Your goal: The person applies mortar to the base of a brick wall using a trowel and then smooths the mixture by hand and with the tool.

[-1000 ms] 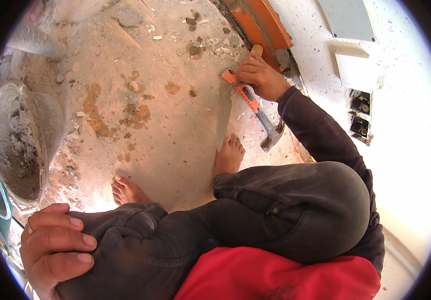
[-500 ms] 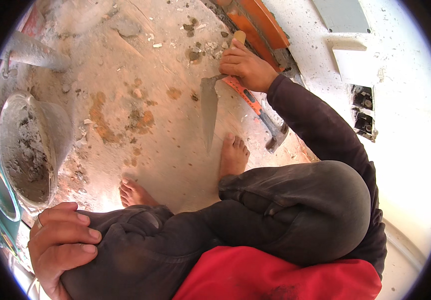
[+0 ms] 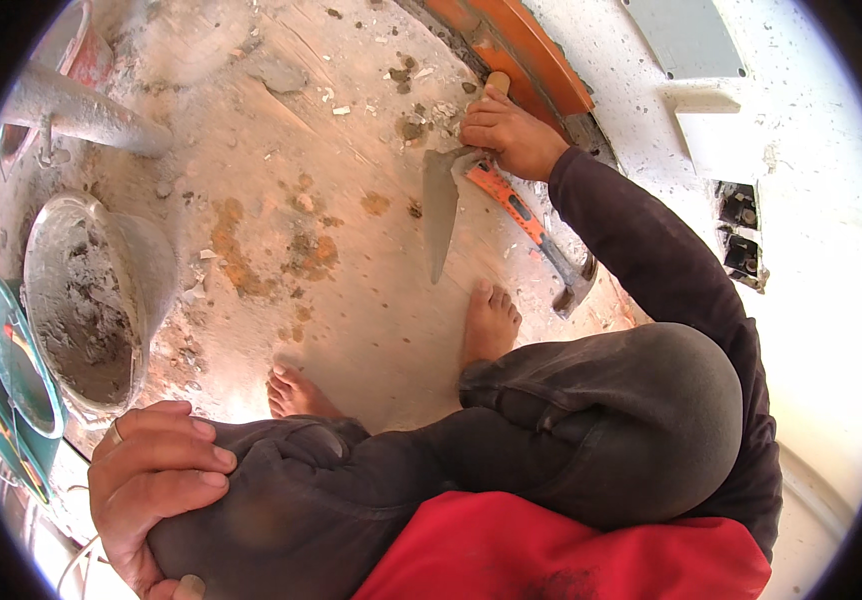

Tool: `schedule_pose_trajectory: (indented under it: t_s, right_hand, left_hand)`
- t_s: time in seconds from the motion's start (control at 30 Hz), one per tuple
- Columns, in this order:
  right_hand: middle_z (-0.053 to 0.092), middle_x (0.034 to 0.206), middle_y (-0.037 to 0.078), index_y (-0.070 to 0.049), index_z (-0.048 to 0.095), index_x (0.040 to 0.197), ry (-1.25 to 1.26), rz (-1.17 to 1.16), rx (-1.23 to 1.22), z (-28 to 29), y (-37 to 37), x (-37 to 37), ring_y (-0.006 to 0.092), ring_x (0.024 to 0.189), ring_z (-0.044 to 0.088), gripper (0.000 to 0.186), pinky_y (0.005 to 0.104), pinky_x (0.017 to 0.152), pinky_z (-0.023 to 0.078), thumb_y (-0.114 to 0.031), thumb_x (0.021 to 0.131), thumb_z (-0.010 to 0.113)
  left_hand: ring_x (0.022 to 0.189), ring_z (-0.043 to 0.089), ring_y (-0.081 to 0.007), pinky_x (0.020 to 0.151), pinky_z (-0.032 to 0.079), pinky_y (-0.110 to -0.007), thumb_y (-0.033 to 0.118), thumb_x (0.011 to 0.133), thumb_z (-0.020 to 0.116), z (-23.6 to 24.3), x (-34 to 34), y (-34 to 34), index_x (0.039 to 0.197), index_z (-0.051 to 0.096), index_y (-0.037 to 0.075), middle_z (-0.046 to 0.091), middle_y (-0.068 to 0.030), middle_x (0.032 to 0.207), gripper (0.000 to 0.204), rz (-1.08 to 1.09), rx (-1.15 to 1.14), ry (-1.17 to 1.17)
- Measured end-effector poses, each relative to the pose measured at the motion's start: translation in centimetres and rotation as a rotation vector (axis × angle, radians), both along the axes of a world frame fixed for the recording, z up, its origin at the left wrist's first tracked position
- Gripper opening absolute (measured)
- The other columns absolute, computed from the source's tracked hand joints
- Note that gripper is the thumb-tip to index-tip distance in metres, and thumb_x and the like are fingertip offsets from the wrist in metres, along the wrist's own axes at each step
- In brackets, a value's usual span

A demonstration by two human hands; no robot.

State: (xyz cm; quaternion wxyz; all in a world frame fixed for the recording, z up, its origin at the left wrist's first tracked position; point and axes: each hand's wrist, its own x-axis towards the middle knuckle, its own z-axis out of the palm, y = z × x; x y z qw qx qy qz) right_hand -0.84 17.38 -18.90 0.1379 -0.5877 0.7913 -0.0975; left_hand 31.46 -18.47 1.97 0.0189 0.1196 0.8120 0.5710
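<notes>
My right hand is closed round the handle of a pointed trowel. The end of its light wooden handle shows beyond my fingers, and the grey blade points back toward my feet, low over the floor. Close beside the blade lies a claw hammer with an orange and black grip, its metal head toward my right knee. My left hand rests over my left knee with the fingers apart and holds nothing.
A mortar-crusted bucket stands at the left, beside teal containers with tools. Behind it lies a grey pipe. Orange boards run along the white wall, which has two open socket boxes. Rubble dots the dusty floor.
The whole view has shifted slightly, so things appear further right. My right hand still grips the trowel near the hammer, and my left hand stays on the knee.
</notes>
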Motion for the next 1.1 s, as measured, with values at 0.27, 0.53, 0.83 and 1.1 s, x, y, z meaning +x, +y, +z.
schedule_pose_trajectory:
  t_s: [0.27, 0.53, 0.83, 1.1]
  right_hand:
    - [0.063, 0.113, 0.005, -0.006, 0.063, 0.098, -0.007, 0.023, 0.074, 0.2, -0.3, -1.1, 0.0259, 0.122, 0.052, 0.029, 0.0539, 0.118, 0.024, 0.008, 0.073, 0.063]
    - [0.066, 0.097, 0.011, -0.007, 0.063, 0.102, -0.008, -0.174, -0.006, 4.4, -0.6, 3.7, 0.0301, 0.096, 0.062, 0.018, 0.0459, 0.085, 0.048, -0.013, 0.085, 0.065]
    - [0.065, 0.081, 0.024, 0.007, 0.062, 0.1, -0.4, -0.951, 0.068, 4.6, 3.4, 3.5, 0.0361, 0.076, 0.066, 0.04, 0.0444, 0.071, 0.05, -0.033, 0.098, 0.054]
    - [0.062, 0.068, 0.02, 0.008, 0.062, 0.093, -0.506, -1.034, 0.158, 5.4, 2.1, 2.0, 0.0323, 0.061, 0.065, 0.041, 0.0442, 0.062, 0.05, -0.032, 0.098, 0.052]
  left_hand:
    - [0.085, 0.061, -0.0328, 0.087, 0.046, -0.049, 0.053, 0.071, 0.058, -0.3, -0.6, -1.5, 0.099, 0.063, -0.001, 0.065, -0.0188, 0.089, 0.061, -0.131, 0.033, 0.009]
    - [0.087, 0.061, -0.0336, 0.088, 0.046, -0.049, 0.052, 0.074, 0.056, -0.1, -0.8, -0.7, 0.1, 0.063, -0.004, 0.066, -0.0204, 0.09, 0.062, -0.086, 0.023, 0.0]
    - [0.086, 0.063, -0.0348, 0.087, 0.047, -0.049, 0.055, 0.079, 0.054, 0.0, -1.4, 0.0, 0.096, 0.065, -0.005, 0.066, -0.0219, 0.086, 0.063, -0.052, 0.071, -0.032]
    - [0.086, 0.063, -0.0351, 0.087, 0.047, -0.049, 0.057, 0.078, 0.054, 0.2, -1.2, 0.0, 0.096, 0.066, -0.005, 0.067, -0.0215, 0.086, 0.065, -0.053, 0.031, -0.037]
